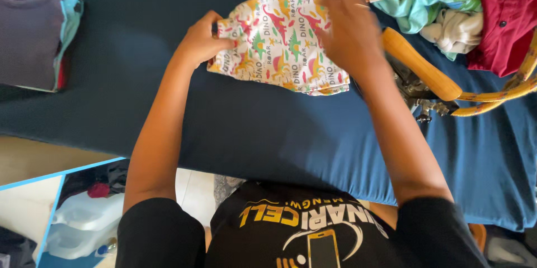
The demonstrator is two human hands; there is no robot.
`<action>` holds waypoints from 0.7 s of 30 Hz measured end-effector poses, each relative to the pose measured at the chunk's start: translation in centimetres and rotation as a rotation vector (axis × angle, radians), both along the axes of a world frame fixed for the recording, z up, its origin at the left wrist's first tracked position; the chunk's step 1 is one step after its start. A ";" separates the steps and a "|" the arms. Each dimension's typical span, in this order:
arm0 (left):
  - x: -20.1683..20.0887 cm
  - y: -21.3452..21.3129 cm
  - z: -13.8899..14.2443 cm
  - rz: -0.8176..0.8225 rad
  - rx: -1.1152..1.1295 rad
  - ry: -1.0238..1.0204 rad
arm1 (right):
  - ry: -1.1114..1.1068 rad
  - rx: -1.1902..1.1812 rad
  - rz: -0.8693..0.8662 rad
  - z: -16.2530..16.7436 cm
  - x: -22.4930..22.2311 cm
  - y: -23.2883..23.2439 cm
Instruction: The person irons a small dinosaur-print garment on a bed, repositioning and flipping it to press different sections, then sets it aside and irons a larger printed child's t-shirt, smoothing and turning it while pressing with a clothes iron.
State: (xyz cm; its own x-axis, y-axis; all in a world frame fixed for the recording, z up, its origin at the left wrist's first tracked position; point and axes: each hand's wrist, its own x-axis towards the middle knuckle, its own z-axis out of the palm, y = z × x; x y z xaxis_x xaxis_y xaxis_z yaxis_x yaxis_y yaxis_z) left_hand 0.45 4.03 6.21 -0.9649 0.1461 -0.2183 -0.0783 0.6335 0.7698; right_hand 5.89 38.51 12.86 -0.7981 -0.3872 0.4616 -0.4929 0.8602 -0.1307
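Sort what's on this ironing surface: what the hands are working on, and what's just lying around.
In hand:
- dinosaur-print garment, gripped by left hand and pressed by right hand
- blue padded surface beneath it

Lying about:
- folded stack, far left
- unfolded clothes heap, right
- wooden-handled iron
- plastic jug, below

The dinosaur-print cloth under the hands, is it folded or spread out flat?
Folded. The dinosaur-print cloth shows stacked layer edges along its lower right side, with the left hand pinching one end and the right hand pressing the other.
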 end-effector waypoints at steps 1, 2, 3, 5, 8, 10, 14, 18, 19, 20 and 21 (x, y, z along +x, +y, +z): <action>0.2 -0.1 0.4 -0.026 0.054 -0.052 | -0.128 0.054 -0.007 -1.4 -2.3 -1.4; 0.1 -0.2 1.0 -0.050 0.109 -0.099 | -0.251 0.108 -0.011 -2.3 -4.4 -2.4; 0.1 -0.4 1.5 -0.124 0.107 -0.031 | -0.169 0.196 -0.008 -3.0 -6.3 -2.9; 0.5 -1.0 2.3 -0.266 0.099 0.093 | -0.012 0.370 0.002 -4.6 -8.8 -4.0; 1.1 -2.9 3.6 -0.320 0.041 0.193 | -0.545 0.224 -0.054 -4.8 -11.4 -3.1; 1.2 -4.2 4.3 -0.334 -0.017 0.196 | -0.683 0.081 0.076 -4.7 -12.2 -2.0; 1.2 -5.5 4.4 -0.256 0.041 0.171 | -0.745 0.262 0.081 -5.0 -12.4 -1.1; 0.2 -5.4 3.6 -0.241 0.231 0.142 | -0.775 0.125 0.105 -5.0 -12.8 -0.5; -0.3 -5.4 3.4 -0.229 0.264 0.145 | -0.848 0.074 0.079 -4.6 -13.2 -0.1; -0.7 -5.4 3.2 -0.218 0.296 0.148 | -0.920 0.021 0.052 -4.2 -13.5 0.2; -1.2 -5.5 3.0 -0.190 0.276 0.239 | -0.624 0.045 0.134 -3.8 -13.8 0.7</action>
State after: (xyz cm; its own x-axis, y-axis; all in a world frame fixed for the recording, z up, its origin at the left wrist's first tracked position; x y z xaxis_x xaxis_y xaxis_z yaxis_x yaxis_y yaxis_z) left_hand -0.78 -1.49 9.21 -0.9340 0.3480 0.0806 0.2214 0.3869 0.8951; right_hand -7.88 39.18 9.06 -0.8550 -0.5102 -0.0934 -0.4390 0.8078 -0.3934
